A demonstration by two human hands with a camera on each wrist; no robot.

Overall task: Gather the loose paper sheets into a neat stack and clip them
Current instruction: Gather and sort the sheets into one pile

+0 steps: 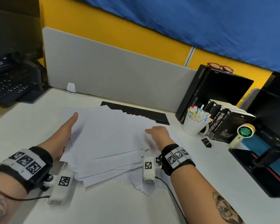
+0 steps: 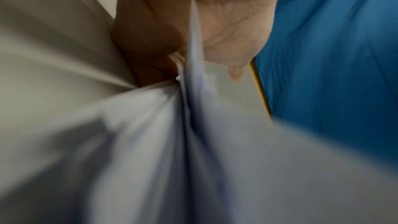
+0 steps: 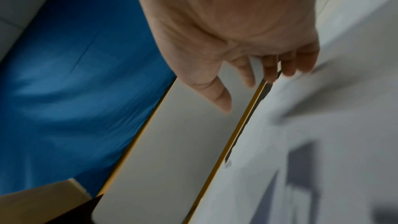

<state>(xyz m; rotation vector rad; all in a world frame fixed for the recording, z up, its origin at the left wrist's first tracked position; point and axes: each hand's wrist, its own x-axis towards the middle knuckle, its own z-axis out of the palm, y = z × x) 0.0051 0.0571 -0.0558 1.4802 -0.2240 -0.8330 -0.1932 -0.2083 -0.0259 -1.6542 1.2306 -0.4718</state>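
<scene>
A loose, fanned pile of white paper sheets [image 1: 107, 139] lies in the middle of the white desk [image 1: 200, 175]. My left hand [image 1: 68, 128] holds the pile's left edge, thumb lying on top and fingers hidden underneath. In the left wrist view the sheets [image 2: 172, 142] run in between the thumb [image 2: 228, 37] and the fingers. My right hand [image 1: 157, 135] rests at the pile's right edge. Its relaxed fingertips [image 3: 288, 67] touch the paper [image 3: 323, 125] without holding anything. A black binder clip [image 1: 207, 142] lies on the desk to the right of the pile, apart from both hands.
A flat black pad [image 1: 136, 111] lies behind the pile, in front of a grey divider [image 1: 111, 70]. At the right stand a white cup of pens [image 1: 194, 126], black books [image 1: 225, 122], a small hand fan [image 1: 243, 134] and a black tray [image 1: 268, 180]. A keyboard [image 1: 9, 84] sits far left.
</scene>
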